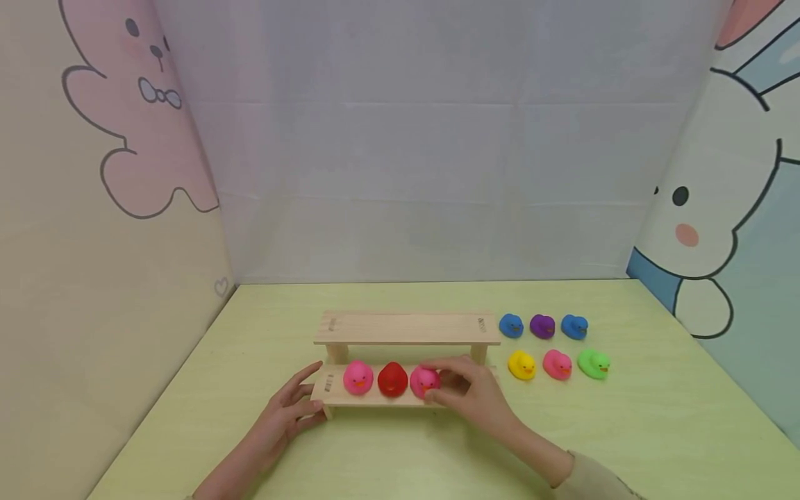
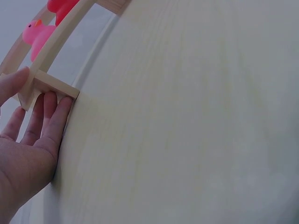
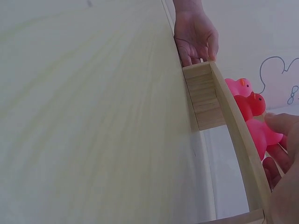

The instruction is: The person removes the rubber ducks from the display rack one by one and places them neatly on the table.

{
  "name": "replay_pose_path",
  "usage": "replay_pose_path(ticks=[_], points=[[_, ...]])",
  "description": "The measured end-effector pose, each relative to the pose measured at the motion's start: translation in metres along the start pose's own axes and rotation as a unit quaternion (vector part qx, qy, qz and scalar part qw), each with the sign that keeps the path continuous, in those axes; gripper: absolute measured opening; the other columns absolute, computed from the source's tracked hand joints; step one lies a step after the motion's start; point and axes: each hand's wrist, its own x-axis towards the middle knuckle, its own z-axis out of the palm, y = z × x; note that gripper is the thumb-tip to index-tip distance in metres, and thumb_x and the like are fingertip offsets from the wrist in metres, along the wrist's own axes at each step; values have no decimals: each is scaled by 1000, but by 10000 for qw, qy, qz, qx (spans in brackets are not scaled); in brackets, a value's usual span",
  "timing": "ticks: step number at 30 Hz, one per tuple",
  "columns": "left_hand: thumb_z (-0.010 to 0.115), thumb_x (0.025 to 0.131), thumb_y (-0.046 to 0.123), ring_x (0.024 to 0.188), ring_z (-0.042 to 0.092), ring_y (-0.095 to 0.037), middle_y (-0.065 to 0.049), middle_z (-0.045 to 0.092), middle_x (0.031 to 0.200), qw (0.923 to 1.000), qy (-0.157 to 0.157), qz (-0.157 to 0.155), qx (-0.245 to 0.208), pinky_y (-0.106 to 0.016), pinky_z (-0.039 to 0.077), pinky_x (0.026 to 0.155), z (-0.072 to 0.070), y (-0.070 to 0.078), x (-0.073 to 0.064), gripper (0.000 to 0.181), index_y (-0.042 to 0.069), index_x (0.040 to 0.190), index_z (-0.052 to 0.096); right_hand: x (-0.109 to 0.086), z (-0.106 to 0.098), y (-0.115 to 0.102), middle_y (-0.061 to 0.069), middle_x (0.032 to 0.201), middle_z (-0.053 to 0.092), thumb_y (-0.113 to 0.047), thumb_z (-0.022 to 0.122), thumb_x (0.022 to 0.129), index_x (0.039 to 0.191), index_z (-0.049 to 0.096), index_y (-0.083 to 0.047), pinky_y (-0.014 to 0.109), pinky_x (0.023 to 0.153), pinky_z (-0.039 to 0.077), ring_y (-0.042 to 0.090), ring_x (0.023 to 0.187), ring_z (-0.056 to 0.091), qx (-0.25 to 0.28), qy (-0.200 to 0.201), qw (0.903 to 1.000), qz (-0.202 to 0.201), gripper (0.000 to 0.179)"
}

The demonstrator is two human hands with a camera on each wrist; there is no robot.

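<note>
Rack (image 1: pixel 406 328), wooden: left hand (image 1: pixel 284 417) grips its left end, thumb on top; right hand (image 1: pixel 478 392) pinches pink duck (image 1: pixel 425 380) on rack's lower step, right of red duck (image 1: pixel 392 380).

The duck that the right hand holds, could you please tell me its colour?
The held duck is pink; the head view shows it best.

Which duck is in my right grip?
The pink duck that's rightmost of three on the lower shelf; it's the only duck the right grip pinches.
</note>
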Motion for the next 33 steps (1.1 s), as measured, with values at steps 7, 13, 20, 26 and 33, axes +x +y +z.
replay_pose_path(ticks=[7, 13, 20, 26, 33], points=[[64, 87, 1, 107, 56, -30, -19, 50, 123, 10000, -57, 20, 28, -43, 47, 90, 1, 1, 0, 73, 16, 150, 30, 0, -1, 0, -14, 104, 63, -26, 79, 79, 115, 69, -28, 28, 75, 51, 18, 89, 57, 32, 7, 10000, 56, 38], [64, 87, 1, 107, 55, -30, -19, 49, 123, 10000, -49, -9, -21, -44, 47, 91, 1, 1, 0, 74, 15, 150, 30, 0, -1, -3, -11, 104, 63, -17, 80, 79, 115, 69, -24, 30, 76, 51, 19, 90, 58, 1, -4, 9999, 160, 38], [64, 87, 2, 108, 56, -29, -19, 49, 124, 10000, -58, -58, 6, -43, 47, 91, 2, 2, -2, 74, 15, 151, 27, -5, -3, -7, -4, 104, 65, -5, 78, 78, 115, 69, -12, 41, 77, 52, 19, 91, 60, 114, 2, 9999, 7, 39], [64, 87, 2, 107, 56, -29, -20, 49, 124, 10000, -74, -31, -17, -43, 47, 90, 2, 2, -2, 74, 15, 151, 28, -16, -10, -3, -12, 103, 65, -20, 78, 80, 115, 69, -23, 32, 76, 52, 13, 90, 57, 70, 24, 10000, 16, 36], [64, 87, 1, 108, 56, -29, -20, 49, 124, 10000, -90, -17, -17, -43, 47, 90, 1, 2, -2, 74, 14, 151, 28, -28, -25, -9, -13, 106, 64, -30, 78, 79, 114, 69, -30, 30, 77, 52, 13, 91, 57, -43, 205, 9996, 201, 36]])
